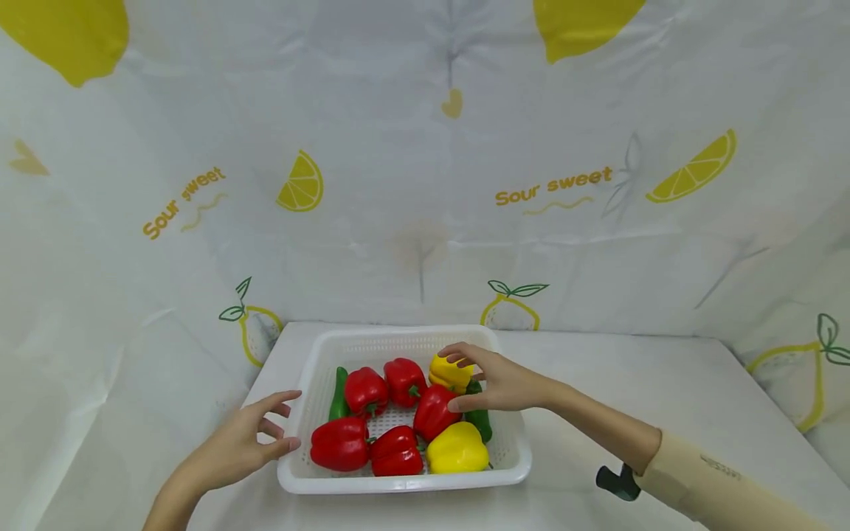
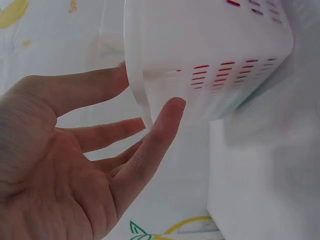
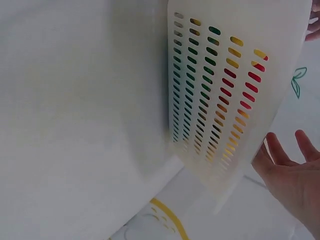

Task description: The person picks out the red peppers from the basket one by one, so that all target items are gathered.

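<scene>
Right hand (image 1: 501, 385), loosely spread and empty, above a red bell pepper (image 1: 434, 417) (likely light, firm, slick; best cupped around its sides); left hand (image 1: 237, 446), equally slack, beside its perforated basket (image 1: 398, 484).

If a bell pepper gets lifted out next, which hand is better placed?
Probably the right hand: in the head view it hovers over the white plastic basket, close to a red bell pepper and a yellow bell pepper. The left hand is outside, beside the basket's left rim.
</scene>
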`<act>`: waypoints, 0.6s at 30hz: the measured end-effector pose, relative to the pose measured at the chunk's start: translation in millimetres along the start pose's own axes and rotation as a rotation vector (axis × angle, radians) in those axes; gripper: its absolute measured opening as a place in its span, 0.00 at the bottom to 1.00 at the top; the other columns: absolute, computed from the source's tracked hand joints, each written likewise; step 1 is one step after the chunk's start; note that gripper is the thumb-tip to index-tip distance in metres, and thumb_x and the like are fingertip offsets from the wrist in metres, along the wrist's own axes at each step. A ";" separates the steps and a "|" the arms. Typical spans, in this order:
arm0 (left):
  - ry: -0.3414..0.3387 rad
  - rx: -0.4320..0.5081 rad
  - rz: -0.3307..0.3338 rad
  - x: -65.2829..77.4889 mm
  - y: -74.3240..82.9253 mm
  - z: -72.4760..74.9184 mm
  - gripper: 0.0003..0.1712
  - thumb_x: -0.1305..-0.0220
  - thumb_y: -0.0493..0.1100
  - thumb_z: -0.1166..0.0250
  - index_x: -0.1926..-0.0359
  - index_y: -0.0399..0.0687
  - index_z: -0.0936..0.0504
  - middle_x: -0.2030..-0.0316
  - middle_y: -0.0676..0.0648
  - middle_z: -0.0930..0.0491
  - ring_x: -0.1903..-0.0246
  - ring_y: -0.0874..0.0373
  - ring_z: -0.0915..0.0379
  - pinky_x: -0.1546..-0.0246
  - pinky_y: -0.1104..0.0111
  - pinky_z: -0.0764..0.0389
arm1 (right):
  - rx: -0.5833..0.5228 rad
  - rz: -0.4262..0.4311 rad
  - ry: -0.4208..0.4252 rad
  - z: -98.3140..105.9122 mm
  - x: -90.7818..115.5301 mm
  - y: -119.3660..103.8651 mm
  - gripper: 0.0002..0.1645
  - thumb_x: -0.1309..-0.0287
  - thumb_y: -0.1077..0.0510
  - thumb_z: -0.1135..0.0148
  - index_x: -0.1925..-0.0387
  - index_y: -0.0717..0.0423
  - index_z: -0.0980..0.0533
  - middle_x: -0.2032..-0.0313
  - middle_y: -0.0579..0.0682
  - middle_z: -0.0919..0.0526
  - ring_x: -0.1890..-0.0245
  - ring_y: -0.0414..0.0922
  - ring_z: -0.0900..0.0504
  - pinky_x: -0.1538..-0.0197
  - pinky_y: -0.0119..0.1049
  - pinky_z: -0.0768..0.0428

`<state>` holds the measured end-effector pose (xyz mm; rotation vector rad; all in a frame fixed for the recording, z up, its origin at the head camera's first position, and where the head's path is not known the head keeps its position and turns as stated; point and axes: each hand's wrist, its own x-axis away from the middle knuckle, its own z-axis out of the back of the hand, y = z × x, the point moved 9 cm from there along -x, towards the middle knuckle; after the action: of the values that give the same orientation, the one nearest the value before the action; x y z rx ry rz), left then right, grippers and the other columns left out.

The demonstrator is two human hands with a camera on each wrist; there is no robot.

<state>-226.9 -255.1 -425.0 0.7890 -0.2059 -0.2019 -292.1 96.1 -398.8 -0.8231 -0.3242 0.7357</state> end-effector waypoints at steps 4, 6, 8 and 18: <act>0.007 0.062 0.007 4.2 -1.3 -5.2 0.47 0.37 0.43 0.21 0.22 0.39 0.32 0.38 0.34 0.22 0.57 0.59 0.17 0.64 0.71 0.13 | -0.055 -0.042 -0.083 -10.9 -10.2 5.1 0.43 0.35 0.49 0.25 0.26 0.58 0.32 0.28 0.64 0.25 0.28 0.66 0.25 0.34 0.68 0.17; 0.022 0.099 0.013 6.4 -2.2 -7.2 0.47 0.36 0.42 0.21 0.21 0.38 0.33 0.36 0.32 0.24 0.58 0.61 0.17 0.64 0.71 0.13 | -0.046 -0.052 -0.107 -14.1 -14.6 6.0 0.41 0.36 0.50 0.24 0.28 0.56 0.31 0.29 0.64 0.23 0.29 0.65 0.24 0.36 0.63 0.14; 0.032 0.139 0.038 8.0 -4.9 -9.1 0.48 0.36 0.41 0.22 0.20 0.38 0.35 0.35 0.31 0.25 0.57 0.60 0.17 0.63 0.71 0.13 | -0.039 -0.067 -0.134 -16.4 -18.4 7.5 0.39 0.36 0.50 0.24 0.29 0.56 0.29 0.30 0.64 0.22 0.30 0.64 0.23 0.36 0.59 0.13; 0.016 0.261 0.092 16.2 -11.8 -18.8 0.50 0.34 0.38 0.24 0.18 0.36 0.40 0.33 0.30 0.29 0.55 0.57 0.16 0.57 0.70 0.09 | -0.099 -0.126 -0.265 -31.1 -34.1 13.6 0.36 0.37 0.53 0.24 0.30 0.56 0.25 0.30 0.55 0.19 0.29 0.55 0.22 0.26 0.57 0.20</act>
<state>-207.7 -254.5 -444.6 1.0375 -0.2557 -0.0820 -306.3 61.3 -428.9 -0.7915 -0.6488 0.7153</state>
